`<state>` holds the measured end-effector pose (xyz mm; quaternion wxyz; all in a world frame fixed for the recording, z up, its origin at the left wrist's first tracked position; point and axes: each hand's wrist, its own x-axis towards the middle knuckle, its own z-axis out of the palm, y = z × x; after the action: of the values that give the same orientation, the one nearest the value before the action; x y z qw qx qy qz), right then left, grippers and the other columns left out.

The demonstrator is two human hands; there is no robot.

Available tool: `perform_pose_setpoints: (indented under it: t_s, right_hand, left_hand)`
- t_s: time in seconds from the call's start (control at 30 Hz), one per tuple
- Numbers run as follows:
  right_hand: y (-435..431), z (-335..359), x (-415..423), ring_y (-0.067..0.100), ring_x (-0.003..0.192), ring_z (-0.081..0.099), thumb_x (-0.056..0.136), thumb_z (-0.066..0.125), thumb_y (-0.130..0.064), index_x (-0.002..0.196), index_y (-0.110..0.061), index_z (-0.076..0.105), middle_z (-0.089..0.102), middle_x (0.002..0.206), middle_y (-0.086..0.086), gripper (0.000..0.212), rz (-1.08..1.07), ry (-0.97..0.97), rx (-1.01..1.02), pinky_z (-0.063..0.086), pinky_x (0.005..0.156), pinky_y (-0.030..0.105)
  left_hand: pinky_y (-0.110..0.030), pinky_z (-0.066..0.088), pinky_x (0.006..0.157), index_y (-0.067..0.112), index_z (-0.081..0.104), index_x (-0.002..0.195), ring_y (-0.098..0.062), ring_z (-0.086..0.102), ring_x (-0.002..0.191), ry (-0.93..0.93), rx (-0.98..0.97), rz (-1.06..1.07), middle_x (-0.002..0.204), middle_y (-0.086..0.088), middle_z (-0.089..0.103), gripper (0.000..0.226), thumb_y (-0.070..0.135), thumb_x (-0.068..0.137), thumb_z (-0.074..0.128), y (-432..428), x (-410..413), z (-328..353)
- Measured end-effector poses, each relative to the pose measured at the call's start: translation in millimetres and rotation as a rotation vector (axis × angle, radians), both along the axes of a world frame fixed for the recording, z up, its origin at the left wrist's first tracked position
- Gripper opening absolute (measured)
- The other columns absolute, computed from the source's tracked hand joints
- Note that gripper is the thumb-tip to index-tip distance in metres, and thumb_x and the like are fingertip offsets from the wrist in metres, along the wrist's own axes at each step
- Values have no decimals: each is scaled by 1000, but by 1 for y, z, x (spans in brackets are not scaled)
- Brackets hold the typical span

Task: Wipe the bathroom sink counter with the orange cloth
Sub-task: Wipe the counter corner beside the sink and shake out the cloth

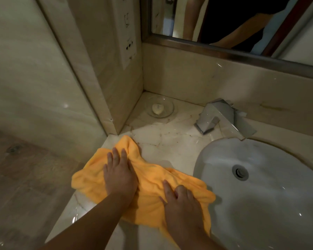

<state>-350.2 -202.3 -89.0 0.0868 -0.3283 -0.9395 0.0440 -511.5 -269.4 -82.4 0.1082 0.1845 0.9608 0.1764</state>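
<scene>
The orange cloth [150,179] lies bunched and spread on the pale marble counter [172,141], left of the sink. My left hand [118,175] presses flat on the cloth's upper left part, fingers pointing toward the wall corner. My right hand [182,204] rests on the cloth's lower right part near the basin rim, fingers curled into the fabric. Part of the cloth hangs over the counter's left edge.
A white oval sink basin [260,192] with a metal drain [240,172] fills the right. A chrome faucet [222,117] stands behind it. A clear glass soap dish [159,109] holding a small soap sits in the back corner. A mirror [233,24] hangs above.
</scene>
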Motion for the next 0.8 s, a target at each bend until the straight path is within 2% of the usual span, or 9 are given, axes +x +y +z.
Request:
perform_pose_setpoints:
  t_s: [0.07,0.27,0.5,0.8]
  right_hand:
    - [4,-2,-3,25,59,59,77,40,-50,106,-27,71,59,72,4,48,-17,7,6,48,44,36]
    - [14,0,-11,25,56,58,75,41,-49,104,-27,72,58,68,4,48,-68,54,29,47,43,34]
    - [33,0,-12,22,56,57,74,41,-49,105,-29,70,55,69,2,47,-115,15,19,47,42,33]
    - [52,8,1,17,52,56,77,38,-47,98,-29,71,54,68,-1,43,-179,25,26,41,36,25]
  left_hand:
    - [-43,12,116,17,21,146,-24,5,146,-14,12,-44,158,-7,11,59,39,92,13,7,-4,1]
    - [-41,8,117,11,14,147,-21,0,146,-30,1,-188,158,-4,7,65,48,95,25,35,-15,3]
    - [-40,8,117,11,20,146,-20,5,146,-31,41,-297,158,-5,12,57,36,96,30,72,-24,2]
    - [-39,12,116,10,25,144,-22,10,146,-17,69,-403,157,-7,17,51,27,96,31,108,-12,3]
